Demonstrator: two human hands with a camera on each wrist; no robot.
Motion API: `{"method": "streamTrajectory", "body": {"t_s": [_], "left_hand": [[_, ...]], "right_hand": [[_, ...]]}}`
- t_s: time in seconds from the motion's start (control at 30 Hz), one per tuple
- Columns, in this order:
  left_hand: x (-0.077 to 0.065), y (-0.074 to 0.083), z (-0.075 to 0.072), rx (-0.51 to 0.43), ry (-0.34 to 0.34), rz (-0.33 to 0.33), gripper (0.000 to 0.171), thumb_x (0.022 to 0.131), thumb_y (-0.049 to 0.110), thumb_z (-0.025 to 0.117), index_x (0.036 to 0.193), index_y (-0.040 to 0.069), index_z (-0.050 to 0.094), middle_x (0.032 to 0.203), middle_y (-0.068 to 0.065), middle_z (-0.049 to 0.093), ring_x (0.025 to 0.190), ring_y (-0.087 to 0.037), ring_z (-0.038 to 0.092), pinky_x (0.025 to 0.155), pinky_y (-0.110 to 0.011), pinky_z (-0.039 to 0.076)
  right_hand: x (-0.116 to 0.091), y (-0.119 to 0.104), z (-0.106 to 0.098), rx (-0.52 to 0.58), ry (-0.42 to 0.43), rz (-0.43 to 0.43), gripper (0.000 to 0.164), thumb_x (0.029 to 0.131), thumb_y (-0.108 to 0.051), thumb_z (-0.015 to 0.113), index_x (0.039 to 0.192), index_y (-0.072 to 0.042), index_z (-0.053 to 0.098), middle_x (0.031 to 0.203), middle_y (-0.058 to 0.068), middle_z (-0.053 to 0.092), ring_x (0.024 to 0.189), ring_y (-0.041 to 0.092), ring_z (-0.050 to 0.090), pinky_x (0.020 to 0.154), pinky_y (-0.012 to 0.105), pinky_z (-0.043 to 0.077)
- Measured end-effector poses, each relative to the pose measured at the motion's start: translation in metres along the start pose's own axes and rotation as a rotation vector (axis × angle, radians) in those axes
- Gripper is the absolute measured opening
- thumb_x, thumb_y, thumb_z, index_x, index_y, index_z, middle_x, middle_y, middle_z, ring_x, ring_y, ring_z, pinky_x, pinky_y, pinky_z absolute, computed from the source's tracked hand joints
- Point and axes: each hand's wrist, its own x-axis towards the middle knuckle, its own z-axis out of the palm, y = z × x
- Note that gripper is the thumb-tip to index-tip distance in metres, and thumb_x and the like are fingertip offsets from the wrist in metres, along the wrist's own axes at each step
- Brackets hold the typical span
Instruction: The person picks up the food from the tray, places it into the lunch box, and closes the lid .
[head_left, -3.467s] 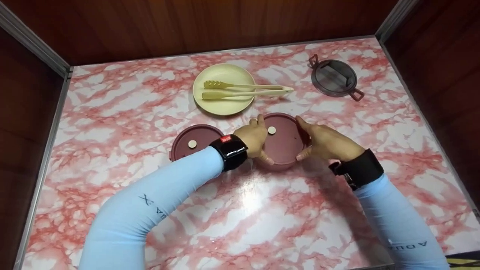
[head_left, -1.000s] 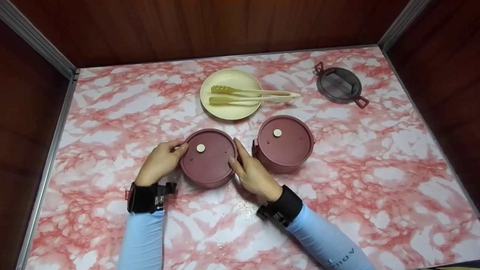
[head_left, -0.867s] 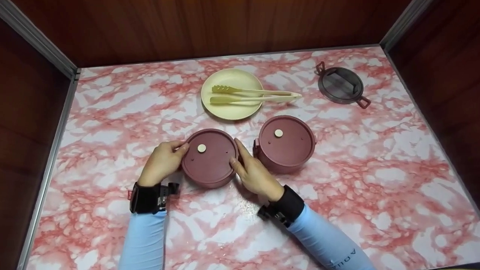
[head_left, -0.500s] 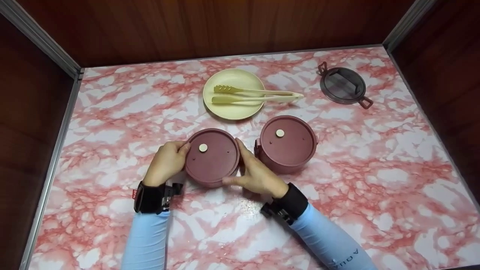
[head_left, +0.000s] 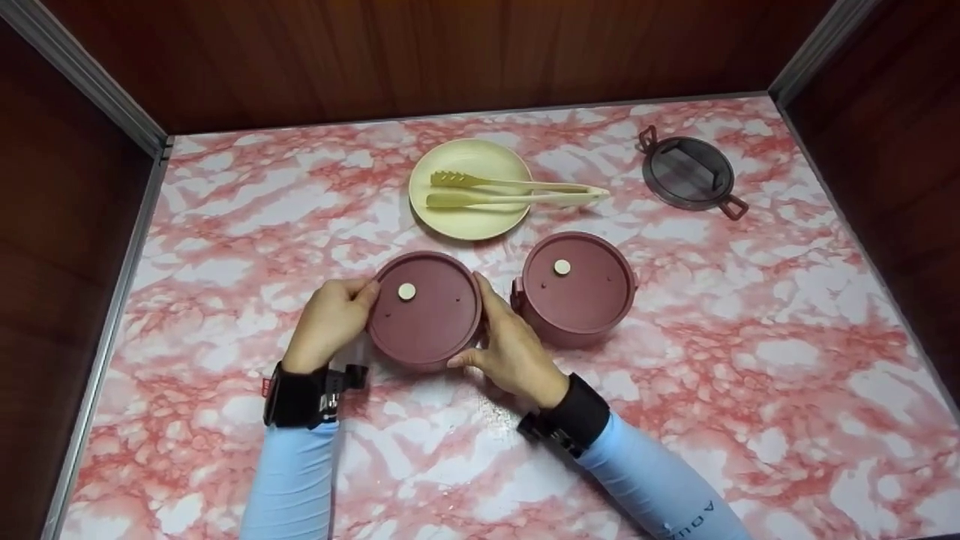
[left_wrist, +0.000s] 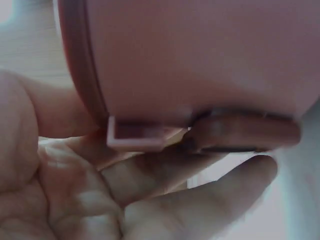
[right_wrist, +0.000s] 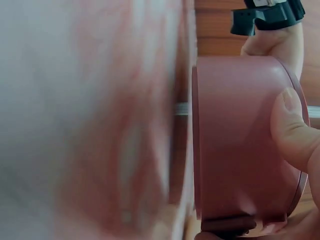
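In the head view a round maroon lidded pot point(head_left: 426, 319) with a small cream knob is held between both hands. My left hand point(head_left: 328, 319) grips its left side, thumb at the lid's edge; in the left wrist view the fingers point(left_wrist: 200, 205) reach under the handle point(left_wrist: 245, 132). My right hand point(head_left: 517, 352) grips the right side, its thumb point(right_wrist: 295, 130) pressed on the wall in the right wrist view. The pot seems slightly raised, its base apart from the table. Just right of my right hand stands a second maroon lidded pot point(head_left: 577, 289).
Behind the pots lies a pale yellow plate point(head_left: 472, 225) with tongs point(head_left: 517, 191) across it. At the back right sits a dark lid-like disc point(head_left: 688, 172) with two loop handles. Brown panels point(head_left: 465, 60) wall the marbled table point(head_left: 750, 390) at the back and sides.
Both hands have left the right pot and taken hold of the left one. The right thumb has slid from the lid's edge down to the wall. Lately the left pot shifts slightly, apparently upward.
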Motion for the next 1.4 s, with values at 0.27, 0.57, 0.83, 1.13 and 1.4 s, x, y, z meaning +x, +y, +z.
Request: {"method": "streamTrajectory", "body": {"t_s": [0.27,0.57,0.83,1.13,1.4], "left_hand": [[-0.022,0.029,-0.003,-0.37,-0.052,0.138,0.047,0.102,0.03,0.056,0.146,0.014,0.049,0.129,-0.017,0.056,0.109,-0.02,0.058,0.089,-0.031,0.051],[-0.032,0.082,0.026,-0.46,-0.16,0.36,0.082,0.089,0.031,0.076,0.156,0.031,0.029,0.152,-0.004,0.036,0.123,-0.026,0.054,0.093,-0.033,0.052],[-0.008,0.112,0.076,-0.411,-0.198,0.474,0.11,0.071,0.026,0.088,0.159,0.022,0.022,0.158,-0.003,0.03,0.135,-0.018,0.042,0.105,-0.029,0.041],[0.012,0.114,0.112,-0.262,-0.184,0.435,0.111,0.071,0.05,0.082,0.159,0.023,0.02,0.157,0.002,0.033,0.142,-0.011,0.031,0.114,-0.031,0.027],[0.02,0.114,0.124,-0.265,-0.2,0.429,0.108,0.069,0.052,0.083,0.157,0.023,0.028,0.15,0.003,0.046,0.137,-0.007,0.037,0.111,-0.028,0.032]], "right_hand": [[0.001,-0.012,-0.044,0.113,0.104,-0.228,0.119,0.064,-0.019,0.091,0.157,0.0,0.017,0.151,0.018,0.041,0.133,0.026,0.046,0.111,0.037,0.035],[-0.006,-0.005,-0.142,0.055,0.041,-0.16,0.123,0.054,-0.022,0.095,0.156,-0.008,0.027,0.149,0.01,0.046,0.131,0.024,0.048,0.11,0.035,0.036],[-0.012,0.034,-0.195,0.075,-0.034,-0.088,0.116,0.059,-0.015,0.095,0.155,-0.024,0.032,0.148,0.004,0.049,0.123,0.02,0.056,0.1,0.026,0.045],[-0.018,0.074,-0.207,0.1,-0.075,-0.081,0.111,0.062,-0.01,0.093,0.155,-0.021,0.034,0.147,0.003,0.049,0.123,0.021,0.056,0.096,0.022,0.047],[-0.018,0.088,-0.214,0.088,-0.137,-0.016,0.11,0.067,-0.018,0.091,0.157,-0.017,0.027,0.152,0.006,0.042,0.128,0.024,0.052,0.097,0.019,0.045]]}}
